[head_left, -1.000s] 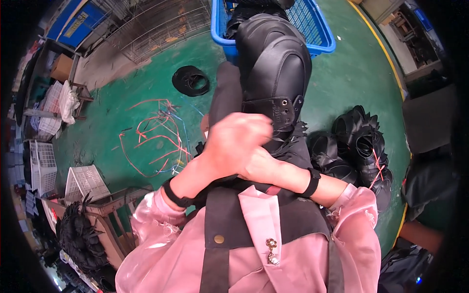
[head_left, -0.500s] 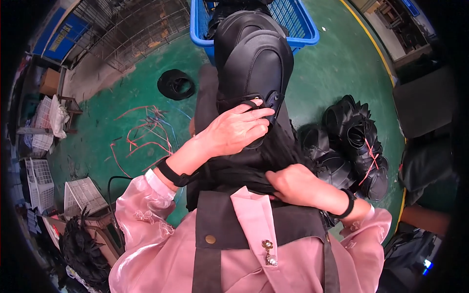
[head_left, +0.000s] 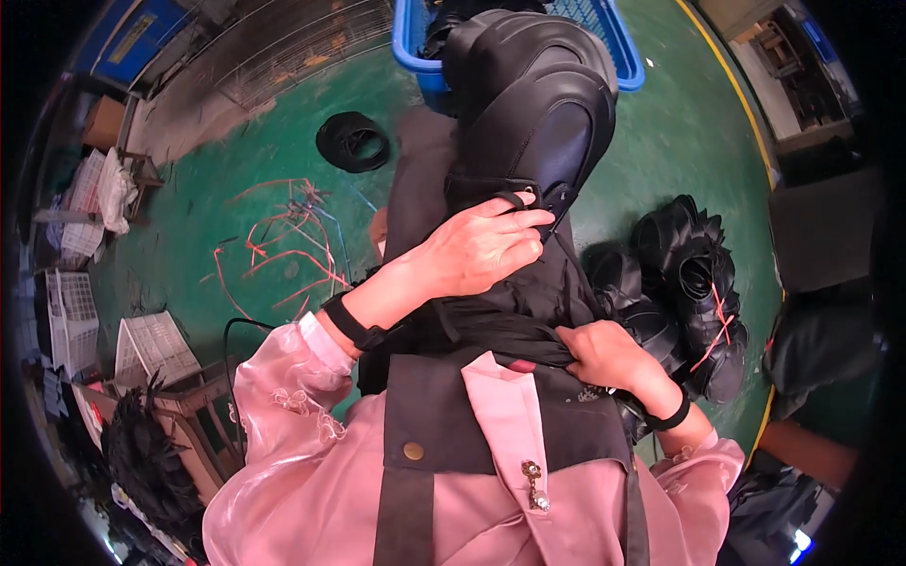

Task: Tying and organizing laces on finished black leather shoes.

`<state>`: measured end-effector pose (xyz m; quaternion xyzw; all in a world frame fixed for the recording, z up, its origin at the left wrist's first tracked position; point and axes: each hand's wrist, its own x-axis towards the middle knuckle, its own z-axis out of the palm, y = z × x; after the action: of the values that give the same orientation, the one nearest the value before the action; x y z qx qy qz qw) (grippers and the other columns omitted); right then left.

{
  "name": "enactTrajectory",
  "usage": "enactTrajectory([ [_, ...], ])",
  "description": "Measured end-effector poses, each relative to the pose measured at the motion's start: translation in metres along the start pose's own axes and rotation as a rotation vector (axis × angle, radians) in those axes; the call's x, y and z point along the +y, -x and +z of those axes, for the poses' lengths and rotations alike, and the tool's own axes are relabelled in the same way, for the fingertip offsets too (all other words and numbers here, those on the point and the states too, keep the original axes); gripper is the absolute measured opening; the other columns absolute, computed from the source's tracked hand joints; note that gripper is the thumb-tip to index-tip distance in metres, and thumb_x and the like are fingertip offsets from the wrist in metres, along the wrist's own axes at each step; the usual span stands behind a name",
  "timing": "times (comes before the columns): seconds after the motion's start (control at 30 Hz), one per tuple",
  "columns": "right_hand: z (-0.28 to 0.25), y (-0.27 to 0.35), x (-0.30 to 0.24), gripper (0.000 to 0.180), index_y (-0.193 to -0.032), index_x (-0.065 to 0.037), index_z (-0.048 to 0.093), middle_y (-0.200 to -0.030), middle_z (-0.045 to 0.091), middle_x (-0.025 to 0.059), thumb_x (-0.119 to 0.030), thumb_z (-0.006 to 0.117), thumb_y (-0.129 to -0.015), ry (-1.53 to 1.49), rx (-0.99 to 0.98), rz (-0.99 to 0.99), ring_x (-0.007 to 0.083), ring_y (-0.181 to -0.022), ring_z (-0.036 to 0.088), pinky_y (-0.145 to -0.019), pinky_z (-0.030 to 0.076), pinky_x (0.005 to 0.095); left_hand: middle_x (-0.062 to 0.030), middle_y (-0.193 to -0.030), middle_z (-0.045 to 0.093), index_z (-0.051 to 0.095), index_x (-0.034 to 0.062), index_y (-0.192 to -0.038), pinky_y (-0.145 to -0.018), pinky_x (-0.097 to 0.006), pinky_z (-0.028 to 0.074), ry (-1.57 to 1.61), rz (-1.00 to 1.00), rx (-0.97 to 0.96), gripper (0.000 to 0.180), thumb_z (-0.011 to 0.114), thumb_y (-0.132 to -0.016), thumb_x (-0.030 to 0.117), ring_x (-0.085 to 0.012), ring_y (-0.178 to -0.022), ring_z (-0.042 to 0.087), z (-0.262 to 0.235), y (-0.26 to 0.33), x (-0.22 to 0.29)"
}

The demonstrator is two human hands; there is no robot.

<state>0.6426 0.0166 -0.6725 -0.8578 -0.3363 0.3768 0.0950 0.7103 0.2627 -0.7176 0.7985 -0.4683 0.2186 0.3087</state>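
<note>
A stack of black shoe uppers (head_left: 505,141) lies over my lap, reaching up to the basket. My left hand (head_left: 472,247) rests on the nearest upper, its fingers closed at the eyelet flap with a black lace between them. Across my thighs lies a loose bundle of black laces (head_left: 500,330). My right hand (head_left: 609,355) is closed on the right end of that bundle, its fingertips partly hidden. A dark apron (head_left: 500,439) covers my lap below the laces.
A blue plastic basket (head_left: 422,66) with black pieces stands ahead. Bundled black uppers (head_left: 698,283) lie right on the green floor. To the left are a round black bundle (head_left: 352,141), tangled red ties (head_left: 293,241) and a white crate (head_left: 156,347).
My right hand has shifted right and slightly down along the laces. My left hand remains at the eyelet flap. The whole view has turned a little, moving the uppers rightward in it.
</note>
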Motion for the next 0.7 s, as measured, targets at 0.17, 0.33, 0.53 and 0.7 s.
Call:
enactTrajectory([
  [0.17,-0.013,-0.025,0.02,0.044,-0.095,-0.003,0.059,-0.077,0.062,0.0152,-0.031,0.078,-0.066,-0.058,0.161,-0.095,0.0355,-0.08,0.063,-0.069,0.049,0.0432,-0.0103,-0.102,0.066,0.056,0.0043,-0.086,-0.098,-0.045,0.043,0.195,-0.222,0.029,0.006,0.06,-0.083,0.007,-0.0283,-0.101,0.063,-0.016,0.005,0.007],
  [0.33,-0.024,-0.026,0.022,0.059,-0.107,0.0,0.058,-0.095,0.061,0.0166,-0.034,0.08,-0.064,-0.057,0.12,-0.159,0.0355,-0.094,0.059,-0.079,0.048,0.0417,-0.0124,-0.091,0.066,0.049,0.0054,-0.096,-0.088,-0.04,0.049,0.757,-0.575,0.153,0.007,0.053,-0.095,0.011,-0.0254,-0.092,0.066,-0.05,0.011,0.009],
  [0.53,-0.049,-0.028,-0.017,0.045,-0.11,-0.002,0.061,-0.098,0.065,0.0131,-0.018,0.076,-0.07,-0.031,0.458,-0.277,0.0311,-0.092,0.062,-0.082,0.05,0.0382,-0.0077,-0.069,0.055,0.049,0.0054,-0.106,-0.052,-0.028,0.046,0.655,-0.862,0.837,0.014,0.044,-0.101,0.017,-0.0152,-0.057,0.053,-0.145,0.071,0.002],
  [0.7,-0.044,-0.085,-0.073,0.03,-0.106,-0.003,0.063,-0.097,0.063,0.0111,-0.006,0.067,-0.076,-0.162,0.497,-0.574,0.0285,-0.082,0.061,-0.071,0.051,0.0366,-0.0048,-0.07,0.048,0.052,0.0067,-0.11,-0.054,-0.026,0.039,0.594,-0.804,1.088,0.016,0.045,-0.1,0.017,-0.0154,-0.059,0.045,-0.194,0.125,0.02],
])
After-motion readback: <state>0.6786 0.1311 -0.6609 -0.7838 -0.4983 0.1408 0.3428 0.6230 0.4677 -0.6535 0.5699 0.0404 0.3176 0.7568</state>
